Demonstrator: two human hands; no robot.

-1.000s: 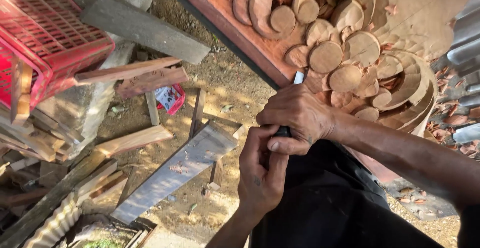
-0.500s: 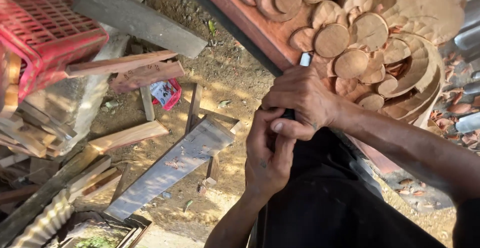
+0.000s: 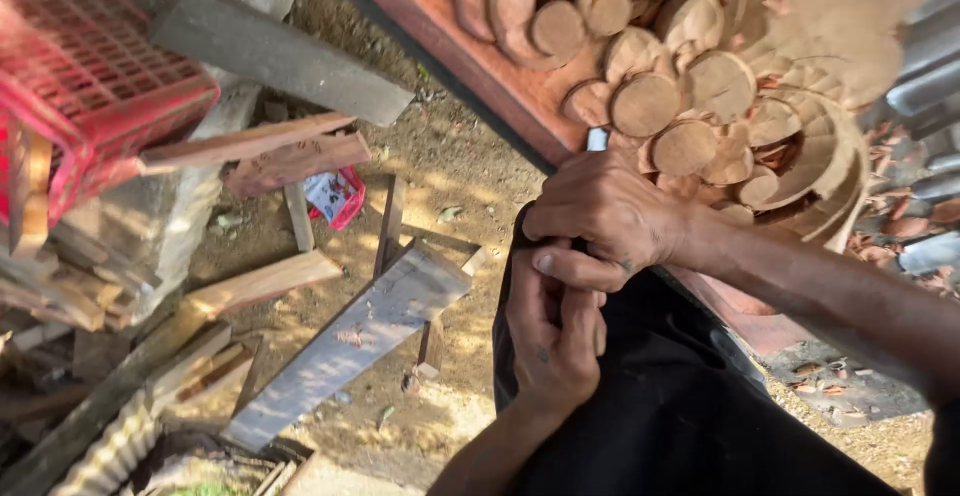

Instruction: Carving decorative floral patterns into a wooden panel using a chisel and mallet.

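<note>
A reddish carved wood panel [image 3: 470,66] with round, disc-like relief shapes fills the upper right. My right hand [image 3: 610,216] grips a chisel [image 3: 597,140], whose pale metal blade tip pokes out above the knuckles and rests against the carving. My left hand [image 3: 555,341] sits just below it, fingers wrapped around the lower part of the same tool; the handle is hidden inside both hands. Black cloth [image 3: 680,396] covers my lap beneath the hands.
Loose planks [image 3: 345,346] and offcuts lie on the sandy ground at left. A red plastic crate [image 3: 90,86] stands at the upper left beside a grey board [image 3: 280,56]. Wood chips [image 3: 900,226] litter the right edge. A small red packet [image 3: 335,196] lies among the planks.
The view has shifted slightly, so the panel and hands sit a little further right and lower. Both hands keep the same grip on the chisel against the carving.
</note>
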